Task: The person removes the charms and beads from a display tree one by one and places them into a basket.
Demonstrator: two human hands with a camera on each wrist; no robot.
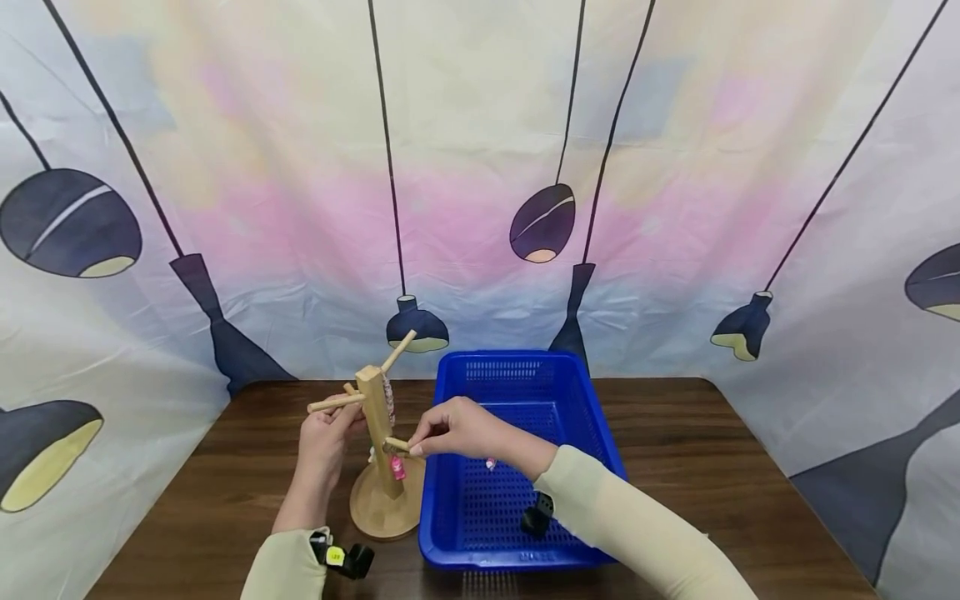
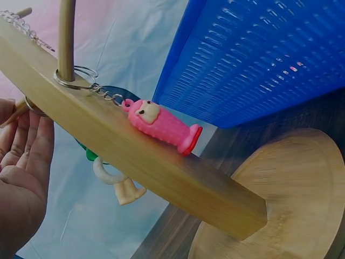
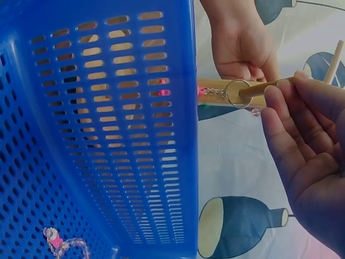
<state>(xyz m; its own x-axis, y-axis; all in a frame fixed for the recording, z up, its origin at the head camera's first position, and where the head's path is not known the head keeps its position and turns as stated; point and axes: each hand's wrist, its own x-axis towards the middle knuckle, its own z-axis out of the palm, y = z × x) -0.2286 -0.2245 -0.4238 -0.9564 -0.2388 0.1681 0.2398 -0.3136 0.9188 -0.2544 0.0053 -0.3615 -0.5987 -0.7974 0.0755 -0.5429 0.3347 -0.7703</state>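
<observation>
A wooden stand [image 1: 378, 433] with several pegs rises from a round base. My right hand [image 1: 465, 427] pinches the tip of its front peg [image 3: 264, 87] between thumb and fingers. Round that peg, against the post, hangs a metal ring [image 3: 238, 93] whose chain bears a pink figure keychain [image 2: 161, 127]. Behind the post, my left hand [image 1: 324, 437] holds another peg [image 2: 20, 112] by its end; a ring sits on it near the post. Below dangle a green piece [image 2: 91, 155], a white loop and a beige boot-shaped charm [image 2: 128, 191], partly hidden by the post.
A blue perforated basket [image 1: 429, 525] stands close to the stand's right side. Inside lies a beaded bracelet [image 3: 75, 245] with a pink charm. A bead strand [image 1: 388, 400] hangs from the far peg. Behind the brown table [image 1: 675, 467] hangs a lamp-patterned cloth.
</observation>
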